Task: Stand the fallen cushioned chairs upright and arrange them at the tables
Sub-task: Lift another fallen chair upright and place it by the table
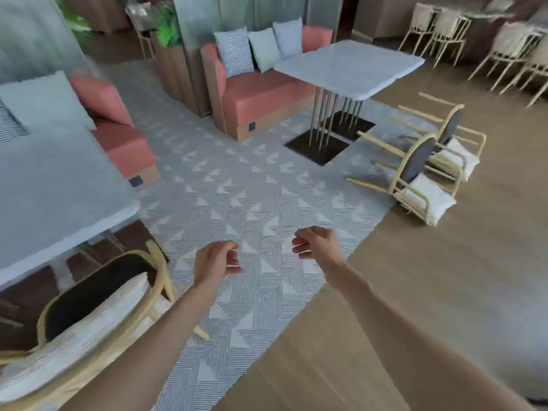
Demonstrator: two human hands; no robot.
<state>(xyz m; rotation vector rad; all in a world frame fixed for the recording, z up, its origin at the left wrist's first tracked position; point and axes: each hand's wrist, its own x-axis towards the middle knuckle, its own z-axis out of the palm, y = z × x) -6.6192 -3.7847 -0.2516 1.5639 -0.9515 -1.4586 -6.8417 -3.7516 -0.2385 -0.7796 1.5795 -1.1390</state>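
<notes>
Two fallen chairs with pale wooden frames, dark seats and white cushions lie on their sides at the right, the nearer chair [415, 185] in front of the farther chair [444, 143], beside a grey-topped table [350, 66]. At the lower left, one chair [89, 315] stands upright against another grey table [50, 197]. My left hand [218, 261] and my right hand [314, 243] hang over the patterned rug [237, 197], fingers loosely curled and empty, far from the fallen chairs.
Coral sofas [261, 99] with grey pillows line the back and left. A wooden planter [175, 72] with green leaves stands by a pillar. More chairs [444, 28] stand at the far right. Wooden floor [415, 292] stretches along the right.
</notes>
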